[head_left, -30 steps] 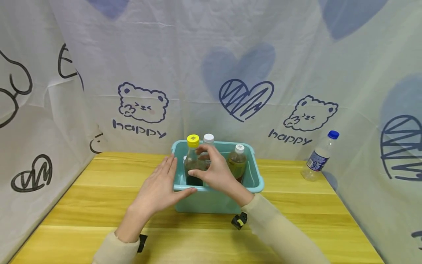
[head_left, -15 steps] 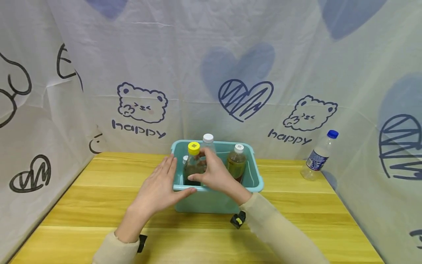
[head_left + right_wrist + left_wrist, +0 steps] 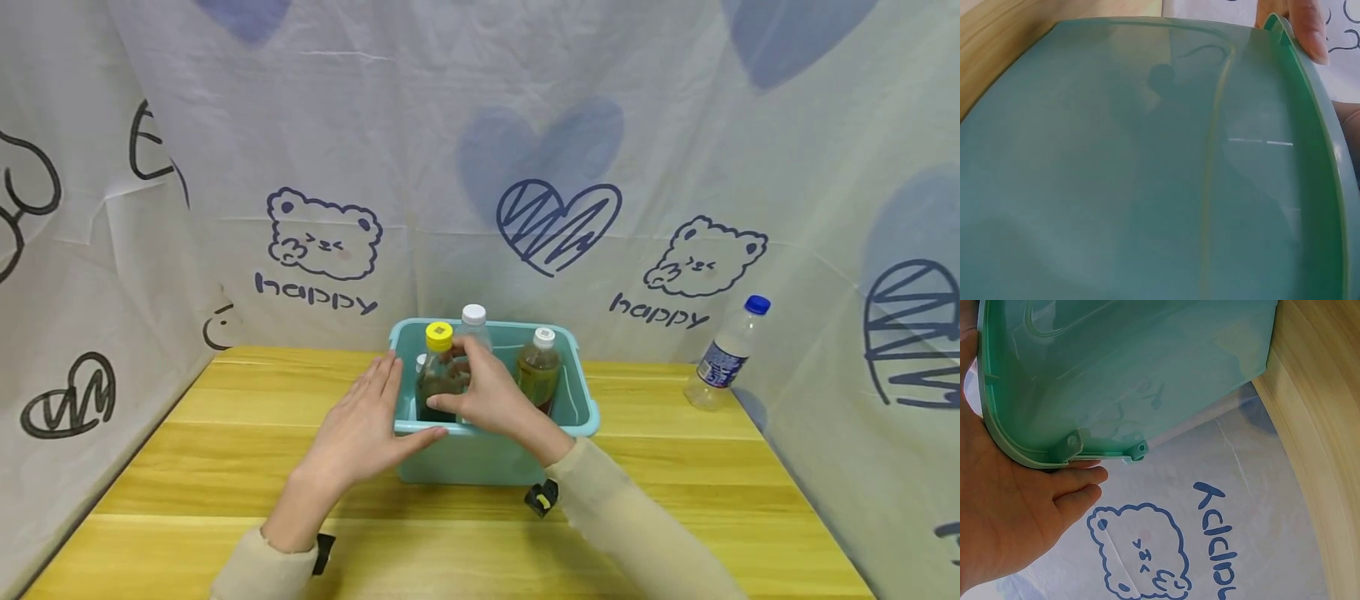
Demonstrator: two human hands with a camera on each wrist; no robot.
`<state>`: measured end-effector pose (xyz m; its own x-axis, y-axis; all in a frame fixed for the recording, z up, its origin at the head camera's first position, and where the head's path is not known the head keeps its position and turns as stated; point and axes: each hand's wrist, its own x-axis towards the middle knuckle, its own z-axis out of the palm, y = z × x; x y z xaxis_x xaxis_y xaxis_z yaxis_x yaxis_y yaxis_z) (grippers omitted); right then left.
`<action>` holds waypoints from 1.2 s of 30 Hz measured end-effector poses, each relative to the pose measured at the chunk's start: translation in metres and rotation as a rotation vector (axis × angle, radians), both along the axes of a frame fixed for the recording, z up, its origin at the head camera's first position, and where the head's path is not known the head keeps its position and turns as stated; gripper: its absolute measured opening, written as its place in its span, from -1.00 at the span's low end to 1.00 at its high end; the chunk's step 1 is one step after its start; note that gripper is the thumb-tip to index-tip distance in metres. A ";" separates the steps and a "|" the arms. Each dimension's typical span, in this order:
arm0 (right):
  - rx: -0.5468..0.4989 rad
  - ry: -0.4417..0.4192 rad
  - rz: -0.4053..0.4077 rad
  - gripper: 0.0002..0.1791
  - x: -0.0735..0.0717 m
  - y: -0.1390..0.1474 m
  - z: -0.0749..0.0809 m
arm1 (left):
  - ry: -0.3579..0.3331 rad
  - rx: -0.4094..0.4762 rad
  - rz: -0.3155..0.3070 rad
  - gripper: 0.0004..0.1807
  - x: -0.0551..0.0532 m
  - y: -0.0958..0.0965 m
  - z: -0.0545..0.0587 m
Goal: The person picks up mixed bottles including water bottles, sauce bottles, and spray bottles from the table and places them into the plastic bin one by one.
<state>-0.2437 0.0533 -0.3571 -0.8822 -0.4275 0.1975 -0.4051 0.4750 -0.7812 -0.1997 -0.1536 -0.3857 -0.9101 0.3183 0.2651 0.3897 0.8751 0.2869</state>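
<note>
A light-teal plastic bin [image 3: 480, 458] stands on the table with several bottles inside. My right hand [image 3: 495, 387] reaches over its front rim and grips a bottle with a yellow cap [image 3: 439, 337] and dark contents, upright at the bin's left side. The base of that bottle is hidden behind the front wall. My left hand [image 3: 360, 429] rests at the bin's front left corner, fingers straight along the outside and thumb along the front rim. In the left wrist view, the left palm [image 3: 1004, 506] lies against the rim. The right wrist view is mostly filled by the bin's front wall [image 3: 1116, 156].
Also in the bin are a clear bottle with a white cap [image 3: 474, 316], a white-capped bottle of brownish-green drink [image 3: 538, 375] and a small white cap [image 3: 421, 362]. A blue-capped, labelled clear bottle [image 3: 722, 367] stands at the table's right. Printed cloth [image 3: 450, 167] hangs behind.
The yellow-capped bottle has moved down into the bin with my right hand on it, then shifted slightly left. My left hand has stayed at the corner.
</note>
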 end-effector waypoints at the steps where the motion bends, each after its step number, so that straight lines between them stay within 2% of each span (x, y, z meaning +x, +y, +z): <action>1: -0.004 -0.001 0.001 -0.22 0.000 0.001 0.000 | 0.002 -0.001 0.000 0.35 0.000 0.000 0.000; 12: -0.014 -0.001 0.015 -0.20 0.007 0.012 0.004 | 0.009 0.002 0.002 0.33 0.000 -0.001 0.002; 25: -0.114 0.096 -0.038 -0.28 0.017 0.034 0.000 | 0.006 -0.002 0.006 0.35 0.000 0.000 0.000; 29: -0.136 0.165 -0.052 -0.31 0.021 0.041 -0.002 | 0.003 0.001 0.010 0.35 0.001 0.000 -0.001; 36: -0.139 0.397 -0.108 -0.34 0.027 0.052 -0.009 | 0.002 0.005 0.012 0.34 0.000 0.000 -0.001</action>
<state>-0.2163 0.1058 -0.3662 -0.7645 -0.2824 0.5795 -0.6406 0.4322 -0.6346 -0.1998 -0.1539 -0.3868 -0.9132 0.3063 0.2686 0.3801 0.8780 0.2909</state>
